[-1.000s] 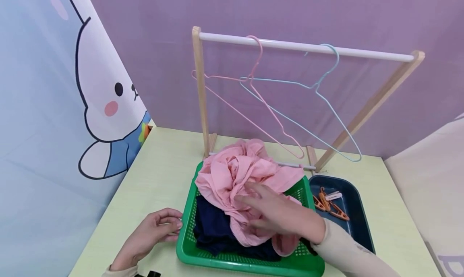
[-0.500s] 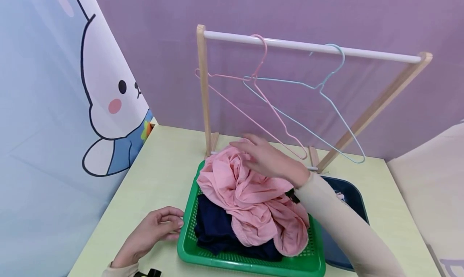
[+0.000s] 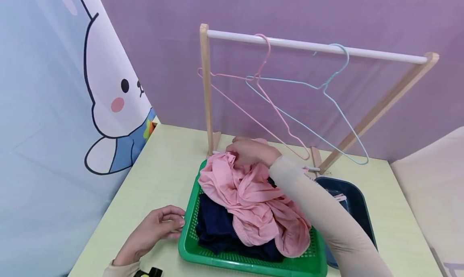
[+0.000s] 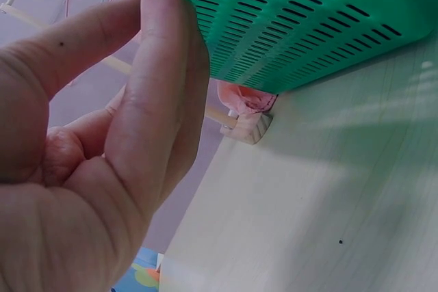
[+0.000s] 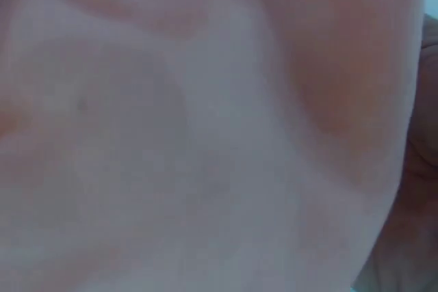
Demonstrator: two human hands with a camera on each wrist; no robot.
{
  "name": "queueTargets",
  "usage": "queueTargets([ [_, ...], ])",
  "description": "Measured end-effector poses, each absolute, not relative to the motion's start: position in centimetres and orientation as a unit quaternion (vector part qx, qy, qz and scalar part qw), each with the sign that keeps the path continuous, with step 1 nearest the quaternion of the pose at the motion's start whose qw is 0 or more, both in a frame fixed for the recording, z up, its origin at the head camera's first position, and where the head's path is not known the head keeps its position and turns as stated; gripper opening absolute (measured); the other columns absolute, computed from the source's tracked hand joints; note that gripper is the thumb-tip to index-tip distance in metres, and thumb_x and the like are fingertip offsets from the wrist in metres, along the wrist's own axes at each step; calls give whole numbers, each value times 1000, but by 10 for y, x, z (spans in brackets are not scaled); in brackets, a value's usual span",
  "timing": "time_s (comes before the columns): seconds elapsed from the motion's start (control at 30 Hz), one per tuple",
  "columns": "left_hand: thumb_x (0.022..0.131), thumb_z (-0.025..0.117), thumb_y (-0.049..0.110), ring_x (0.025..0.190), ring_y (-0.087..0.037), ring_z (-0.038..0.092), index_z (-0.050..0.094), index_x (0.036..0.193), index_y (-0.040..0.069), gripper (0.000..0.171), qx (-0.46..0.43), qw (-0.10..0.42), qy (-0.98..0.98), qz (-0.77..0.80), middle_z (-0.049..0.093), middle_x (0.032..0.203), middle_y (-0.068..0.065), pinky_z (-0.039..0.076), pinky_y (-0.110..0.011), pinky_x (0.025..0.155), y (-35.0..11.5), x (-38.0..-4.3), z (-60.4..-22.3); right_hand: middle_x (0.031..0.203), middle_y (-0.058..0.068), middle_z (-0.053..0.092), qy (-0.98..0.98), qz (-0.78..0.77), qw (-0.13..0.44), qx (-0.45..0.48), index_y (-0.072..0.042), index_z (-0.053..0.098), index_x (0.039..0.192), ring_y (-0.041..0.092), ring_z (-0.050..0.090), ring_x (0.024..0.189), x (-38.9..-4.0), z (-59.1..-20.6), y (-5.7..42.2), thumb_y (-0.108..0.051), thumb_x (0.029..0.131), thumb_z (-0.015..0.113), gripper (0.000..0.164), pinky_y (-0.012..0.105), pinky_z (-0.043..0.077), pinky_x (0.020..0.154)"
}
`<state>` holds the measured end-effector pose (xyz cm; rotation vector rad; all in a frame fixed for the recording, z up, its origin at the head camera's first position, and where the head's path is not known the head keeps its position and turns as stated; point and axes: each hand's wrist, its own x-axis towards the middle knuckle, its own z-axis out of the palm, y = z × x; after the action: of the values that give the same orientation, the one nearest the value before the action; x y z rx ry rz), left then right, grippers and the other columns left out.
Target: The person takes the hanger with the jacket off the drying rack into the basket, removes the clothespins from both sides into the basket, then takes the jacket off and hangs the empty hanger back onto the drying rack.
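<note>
A crumpled pink garment (image 3: 250, 200) with scalloped edging lies heaped over a dark navy garment (image 3: 217, 224) in a green plastic basket (image 3: 250, 265). My right hand (image 3: 250, 150) grips the pink fabric at the heap's far end, fingers curled down into it. In the right wrist view, pink cloth (image 5: 205, 155) fills most of the picture, and part of the hand (image 5: 410, 217) shows at the right edge. My left hand (image 3: 157, 230) touches the basket's left rim with its fingertips. Seen from the left wrist, its fairly straight fingers (image 4: 147, 100) meet the green rim.
Behind the basket stands a wooden rack with a white rod (image 3: 301, 45), where a pink hanger (image 3: 266, 91) and a light blue hanger (image 3: 326, 89) hang. A dark blue tray (image 3: 357, 200) holding clips is on the right, partly under my right forearm.
My right hand moves from the middle of the pink heap to its far end and takes hold of the cloth there. The left hand stays at the rim.
</note>
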<state>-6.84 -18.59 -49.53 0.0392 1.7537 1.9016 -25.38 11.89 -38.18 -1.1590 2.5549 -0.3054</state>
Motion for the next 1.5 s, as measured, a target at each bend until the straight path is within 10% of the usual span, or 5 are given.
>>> queueTargets([
  [0.23, 97, 67, 10, 88, -26, 69, 56, 121, -8, 32, 13, 274, 655, 705, 65, 100, -12, 60, -42, 78, -186, -68, -496, 85, 5, 58, 871, -145, 58, -465, -13, 49, 70, 26, 56, 98, -236, -378, 130, 4, 83, 66, 28, 33, 45, 87],
  [0.57, 97, 67, 10, 88, -26, 69, 56, 122, -9, 33, 23, 273, 653, 706, 65, 100, -12, 59, -44, 79, -186, -68, -496, 126, 18, 58, 867, -140, -103, -467, -17, 66, 85, 41, 54, 120, -145, -351, 180, 0, 79, 75, 20, 53, 47, 96],
  [1.0, 97, 67, 9, 88, -26, 70, 55, 122, -9, 33, 27, 273, 652, 706, 65, 100, -12, 59, -42, 78, -186, -68, -498, 156, 19, 35, 866, -133, 118, -468, -29, 70, 95, 49, 24, 142, -90, -398, 213, -24, 84, 84, 19, 68, 28, 108],
  [1.5, 97, 67, 9, 87, -25, 70, 56, 121, -8, 32, 24, 276, 654, 704, 65, 99, -12, 60, -40, 77, -185, -68, -497, 153, 18, 37, 848, -117, 167, -490, -30, 67, 124, 49, 29, 140, -104, -434, 187, -25, 84, 81, 42, 60, 38, 106],
])
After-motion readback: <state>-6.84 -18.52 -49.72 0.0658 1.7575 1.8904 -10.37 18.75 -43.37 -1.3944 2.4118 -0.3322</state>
